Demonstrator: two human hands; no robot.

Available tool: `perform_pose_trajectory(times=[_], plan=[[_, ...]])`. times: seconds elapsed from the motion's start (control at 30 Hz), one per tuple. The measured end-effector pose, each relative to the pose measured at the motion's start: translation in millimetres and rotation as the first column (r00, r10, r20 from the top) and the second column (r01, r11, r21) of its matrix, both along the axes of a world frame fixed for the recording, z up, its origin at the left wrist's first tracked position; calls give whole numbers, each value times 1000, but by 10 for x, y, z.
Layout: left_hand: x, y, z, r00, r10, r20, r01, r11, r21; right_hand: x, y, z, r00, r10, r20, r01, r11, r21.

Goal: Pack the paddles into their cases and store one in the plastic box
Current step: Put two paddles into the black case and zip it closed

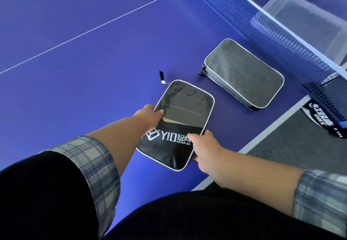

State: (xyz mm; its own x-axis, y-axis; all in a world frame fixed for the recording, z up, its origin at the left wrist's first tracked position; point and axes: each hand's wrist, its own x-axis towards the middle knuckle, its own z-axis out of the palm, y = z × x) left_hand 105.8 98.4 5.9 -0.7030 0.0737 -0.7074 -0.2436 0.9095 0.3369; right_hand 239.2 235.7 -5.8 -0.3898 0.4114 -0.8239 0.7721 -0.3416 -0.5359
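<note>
1. Blue tabletop [75, 70] carries two zipped paddle cases.
2. Black case [180, 127], one, is gripped by left hand [150, 116] and right hand [204, 145] at opposite edges.
3. Grey case [244, 74], one, lies near the net [281, 33].
4. Clear plastic box [308, 19], one, sits behind the net.

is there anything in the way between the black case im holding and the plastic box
Yes. The table net runs between the black case, held by the left hand and right hand, and the plastic box, which sits beyond it. The grey case also lies along that path, just before the net.
</note>
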Motion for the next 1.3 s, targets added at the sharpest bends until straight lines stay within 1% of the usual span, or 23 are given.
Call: perform_pose_trajectory(times=[0.1,0.17,0.27,0.33,0.37,0.43,0.53,0.63,0.7,0.73,0.9,1.03,1.13,1.23,1.3], plan=[[149,-28,99,991,120,66,-127,985,114,19,96,75,993,-30,-114,30,1000,-3],[260,-38,165,969,227,101,-243,949,203,-20,224,203,983,-4,-181,6,1000,7],[364,45,274,905,392,168,-426,837,344,-72,501,420,960,157,-232,-131,983,126],[375,181,364,867,426,259,-498,751,434,-116,715,552,937,249,-246,-202,959,201],[369,268,421,862,421,282,-507,727,463,-151,837,620,923,303,-238,-242,937,253],[350,475,523,869,411,275,-494,711,501,-245,1117,736,888,410,-207,-313,870,381],[302,899,619,883,396,252,-469,722,508,-415,1630,855,820,554,-143,-384,718,580],[235,1428,639,880,401,253,-473,715,514,-650,2187,899,735,675,-64,-457,563,689],[198,1786,610,862,433,264,-506,707,495,-854,2570,857,694,720,4,-518,496,697],[184,1960,581,847,455,274,-531,701,477,-955,2748,829,672,740,24,-549,477,686],[158,2673,339,774,572,272,-633,681,368,-1404,3421,627,549,836,12,-645,414,642],[168,2988,150,702,654,283,-710,611,349,-1614,3683,383,496,868,20,-697,384,605],[167,3086,138,659,710,246,-747,584,318,-1650,3742,270,477,878,21,-730,383,567],[180,3134,197,632,744,217,-769,566,297,-1618,3730,256,492,870,30,-727,392,564],[194,3119,235,603,769,212,-790,538,295,-1564,3684,259,502,865,25,-720,402,566]])
